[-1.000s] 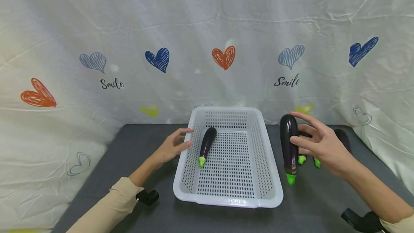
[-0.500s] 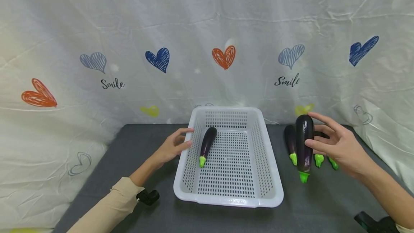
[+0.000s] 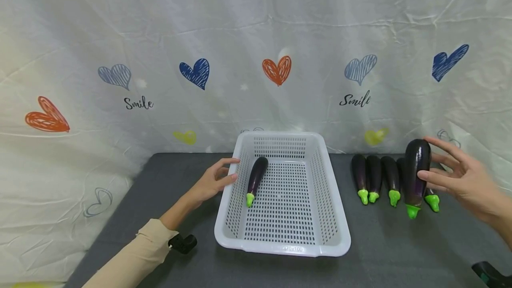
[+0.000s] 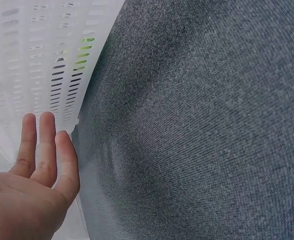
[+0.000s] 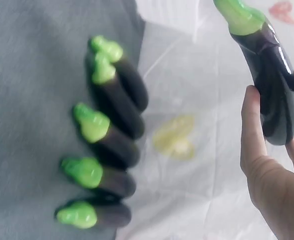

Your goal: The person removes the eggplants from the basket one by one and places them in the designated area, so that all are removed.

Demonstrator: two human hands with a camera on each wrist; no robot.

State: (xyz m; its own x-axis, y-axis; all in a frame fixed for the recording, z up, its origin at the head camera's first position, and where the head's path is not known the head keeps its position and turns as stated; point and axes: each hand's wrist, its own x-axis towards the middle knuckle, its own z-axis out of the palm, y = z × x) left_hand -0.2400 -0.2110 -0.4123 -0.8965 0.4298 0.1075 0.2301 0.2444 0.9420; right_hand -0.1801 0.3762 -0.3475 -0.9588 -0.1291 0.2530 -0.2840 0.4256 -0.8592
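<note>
My right hand (image 3: 466, 181) pinches a glossy dark eggplant (image 3: 416, 168) between thumb and fingers, its green stem end pointing down toward me. In the right wrist view this eggplant (image 5: 272, 80) is raised, apart from a row of several eggplants (image 5: 119, 145) lying side by side on the table. The held one overlaps part of that row (image 3: 374, 174) in the head view. At the left rim of a white perforated basket (image 3: 282, 249), my left hand (image 3: 212, 180) rests its fingertips. The left fingers (image 4: 48, 145) look straight along the basket's outer wall. One eggplant (image 3: 257, 177) lies inside, toward the left.
A dark grey cloth (image 3: 192, 257) covers the table. Behind it hangs a white curtain (image 3: 240, 21) printed with hearts and lettering, close to the table's far edge. The basket stands mid-table, left of the eggplant row.
My right hand has moved to the right with the eggplant, from beside the basket to the row's right end, uncovering more of the row. The left hand and basket have stayed in place.
</note>
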